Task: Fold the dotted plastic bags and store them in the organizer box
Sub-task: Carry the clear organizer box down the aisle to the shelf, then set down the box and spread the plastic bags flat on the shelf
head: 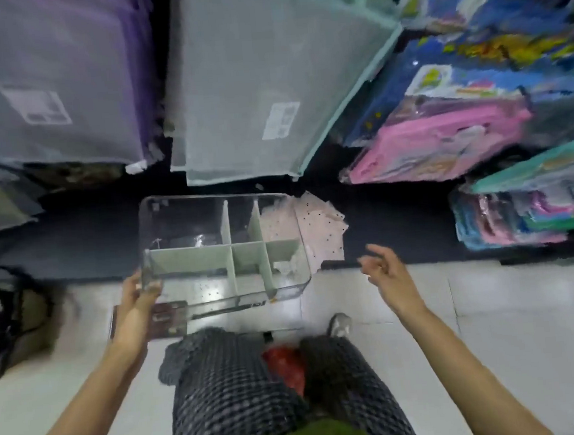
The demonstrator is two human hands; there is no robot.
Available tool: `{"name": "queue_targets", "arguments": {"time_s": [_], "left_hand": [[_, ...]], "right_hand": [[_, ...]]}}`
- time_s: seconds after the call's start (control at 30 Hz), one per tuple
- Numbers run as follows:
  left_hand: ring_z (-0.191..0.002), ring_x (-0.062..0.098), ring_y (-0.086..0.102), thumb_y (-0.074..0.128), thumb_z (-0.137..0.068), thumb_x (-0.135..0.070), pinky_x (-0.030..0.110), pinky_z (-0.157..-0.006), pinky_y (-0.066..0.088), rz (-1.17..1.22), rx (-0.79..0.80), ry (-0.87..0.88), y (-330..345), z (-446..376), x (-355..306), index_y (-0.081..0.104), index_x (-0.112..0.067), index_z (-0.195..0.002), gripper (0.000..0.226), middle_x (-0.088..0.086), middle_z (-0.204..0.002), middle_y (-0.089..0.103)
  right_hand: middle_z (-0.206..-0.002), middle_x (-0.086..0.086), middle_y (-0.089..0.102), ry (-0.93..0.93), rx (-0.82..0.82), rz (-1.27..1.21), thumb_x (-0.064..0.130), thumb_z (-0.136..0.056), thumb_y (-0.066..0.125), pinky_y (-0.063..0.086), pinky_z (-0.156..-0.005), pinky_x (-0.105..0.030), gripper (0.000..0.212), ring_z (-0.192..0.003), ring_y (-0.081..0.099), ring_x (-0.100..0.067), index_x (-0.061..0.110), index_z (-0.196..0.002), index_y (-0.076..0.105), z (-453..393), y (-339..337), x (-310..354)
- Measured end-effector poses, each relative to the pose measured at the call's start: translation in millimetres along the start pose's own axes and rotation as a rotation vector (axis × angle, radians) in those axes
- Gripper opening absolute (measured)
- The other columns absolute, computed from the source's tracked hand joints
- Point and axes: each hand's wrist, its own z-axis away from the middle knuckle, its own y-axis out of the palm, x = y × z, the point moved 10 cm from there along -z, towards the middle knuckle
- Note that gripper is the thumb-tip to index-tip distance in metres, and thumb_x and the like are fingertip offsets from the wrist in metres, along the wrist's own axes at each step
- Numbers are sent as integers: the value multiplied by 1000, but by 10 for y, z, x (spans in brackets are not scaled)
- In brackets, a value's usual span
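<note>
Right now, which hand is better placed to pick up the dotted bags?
Right. The right hand is free, open beside the dotted bags; the left hand grips the organizer box corner.

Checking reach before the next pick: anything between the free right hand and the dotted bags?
Nothing visible. The right hand hangs open over the floor edge, with bare dark mat between it and the dotted bags. The organizer box, held by the left hand, overlaps the bags' left side only.

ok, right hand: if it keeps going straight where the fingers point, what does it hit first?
Probably the dotted plastic bags: the right hand, open and empty, points up-left toward them, just beside the organizer box. Depth is unclear; it could meet the box's right wall instead.
</note>
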Motion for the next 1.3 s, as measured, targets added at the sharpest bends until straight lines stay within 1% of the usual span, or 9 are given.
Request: {"name": "queue_targets", "arguments": {"time_s": [0.17,0.3,0.5,0.63,0.83,1.0,1.1,1.2,1.3], "left_hand": [[-41,12,60,47,-95,-17,25,-44,52,185,-118,-120,587,100,518,42,-24,-115,22,1,-86,54],[-52,25,63,45,-96,-17,36,-53,56,250,-68,-176,987,-266,834,41,-24,-118,24,14,-107,48],[-66,30,64,47,-97,-26,40,-60,58,190,-8,-138,1108,-1514,1380,46,-25,-118,21,4,-96,51],[-88,38,64,47,-94,-42,48,-77,57,200,-31,-126,986,-2355,1919,52,-28,-107,20,9,-109,55],[-99,23,55,53,-94,-36,38,-85,48,236,-252,-31,747,-3555,2657,46,-13,-127,41,9,-126,51],[-119,31,49,59,-91,-35,48,-103,38,173,-414,-9,577,-4262,3039,41,-8,-129,50,4,-121,49],[-109,26,51,63,-88,-34,46,-100,40,145,-421,19,495,-4566,3153,42,-13,-120,44,3,-114,48],[-104,27,52,67,-85,-36,46,-99,41,102,-443,53,423,-4788,3150,41,-7,-127,57,8,-111,50],[-122,36,46,70,-82,-39,43,-105,37,10,-473,47,387,-4901,3164,35,-6,-138,73,17,-136,43]], "right_hand": [[-114,5,58,18,373,273,47,-91,51,45,-97,-34,42,-105,57,-15,27,-128,46,-796,390,-300],[-126,1,51,137,522,246,64,-85,43,49,-79,-26,68,-98,57,-11,21,-137,38,-1288,924,-663],[-101,-13,60,217,447,80,46,-92,49,56,-80,-34,44,-83,60,-19,16,-124,47,-2319,1705,-1391],[-87,-7,59,217,425,-23,40,-92,54,54,-63,-25,40,-75,57,-15,14,-121,50,-2967,2410,-1853],[-126,-5,53,54,391,-86,40,-92,53,53,-61,-20,39,-106,56,-19,21,-126,46,-3852,3552,-2310],[-135,-6,47,-44,363,-64,39,-94,52,57,-72,-29,48,-117,52,-22,16,-134,43,-4305,4194,-2540],[-140,-5,43,-73,364,-56,39,-94,52,56,-84,-35,57,-122,50,-24,16,-142,34,-4440,4431,-2663],[-139,-10,47,-156,324,55,42,-94,49,48,-98,-43,57,-122,50,-28,16,-142,33,-4545,4547,-2644],[-143,-16,39,-230,255,378,52,-95,40,34,-109,-43,62,-130,40,-33,17,-144,31,-4637,4562,-2617]]}}
